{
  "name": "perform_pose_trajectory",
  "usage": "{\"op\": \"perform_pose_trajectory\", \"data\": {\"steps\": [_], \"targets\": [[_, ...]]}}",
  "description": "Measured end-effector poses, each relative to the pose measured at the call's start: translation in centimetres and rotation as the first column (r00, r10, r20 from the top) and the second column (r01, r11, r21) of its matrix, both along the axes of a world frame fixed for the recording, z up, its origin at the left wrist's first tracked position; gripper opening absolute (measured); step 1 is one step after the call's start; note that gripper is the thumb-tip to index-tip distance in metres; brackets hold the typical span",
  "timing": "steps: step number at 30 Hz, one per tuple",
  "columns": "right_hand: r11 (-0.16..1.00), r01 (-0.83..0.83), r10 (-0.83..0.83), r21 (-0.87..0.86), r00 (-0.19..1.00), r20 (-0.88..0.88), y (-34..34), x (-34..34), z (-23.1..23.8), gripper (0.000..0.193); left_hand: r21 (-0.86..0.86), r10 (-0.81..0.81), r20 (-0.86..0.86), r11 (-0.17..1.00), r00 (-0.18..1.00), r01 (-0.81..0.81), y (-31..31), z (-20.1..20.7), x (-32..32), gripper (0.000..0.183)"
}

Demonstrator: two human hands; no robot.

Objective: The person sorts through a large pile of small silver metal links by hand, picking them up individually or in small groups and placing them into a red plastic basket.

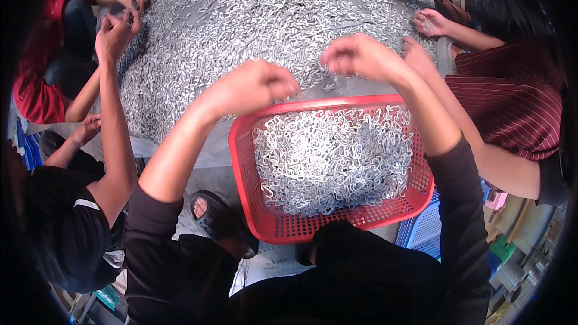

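Left hand (pixel 253 87) clenched, right hand (pixel 355 57) pinched shut; contents of either grip impossible to tell. Both raised over near edge of huge pile of small silvery metal hooks (pixel 241 18), just beyond red plastic basket (pixel 244 174) heaped with same hooks.

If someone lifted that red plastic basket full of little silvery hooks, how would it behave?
Probably heavy for its size: the red perforated plastic basket is heaped with small silvery metal hooks. Its thin walls might flex under that load. The interlocked hooks would likely shift as a tangled clump rather than pour freely.
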State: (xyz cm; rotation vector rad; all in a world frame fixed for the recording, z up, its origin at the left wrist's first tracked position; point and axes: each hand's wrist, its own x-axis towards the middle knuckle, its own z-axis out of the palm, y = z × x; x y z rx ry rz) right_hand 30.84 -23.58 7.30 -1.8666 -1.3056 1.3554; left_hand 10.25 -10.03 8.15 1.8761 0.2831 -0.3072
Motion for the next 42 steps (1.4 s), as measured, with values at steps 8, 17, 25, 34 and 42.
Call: {"op": "perform_pose_trajectory", "data": {"steps": [8, 17, 25, 34, 42], "targets": [[0.976, 0.213, -0.164, 0.036, 0.618, 0.769, 5.1, 2.5, -9.6, 0.036, 0.672, 0.438, -0.1, 0.692, 0.894, -0.264, 6.8, -10.6, 6.6, 0.04], [0.936, 0.243, -0.333, 0.253, 0.844, 0.421, 9.2, -2.1, -12.4, 0.05, 0.443, 0.468, 0.076, 0.775, 0.88, -0.45, 5.5, -13.3, 8.0, 0.045], [0.922, -0.022, -0.07, 0.385, 0.973, 0.222, 6.5, -4.9, -8.1, 0.046, 0.081, 0.305, 0.248, 0.939, 0.919, -0.334, 5.4, -9.2, 1.8, 0.048], [0.988, -0.111, 0.03, 0.108, 0.822, 0.569, 4.5, -2.5, -5.8, 0.016, 0.531, 0.21, 0.21, 0.795, 0.955, -0.292, 7.5, -4.9, -2.3, 0.017], [0.965, 0.029, -0.216, 0.261, 0.651, 0.728, 8.0, 0.1, -9.3, 0.018, 0.628, 0.364, 0.117, 0.694, 0.924, -0.353, 6.5, -6.8, 2.0, 0.021]]}}
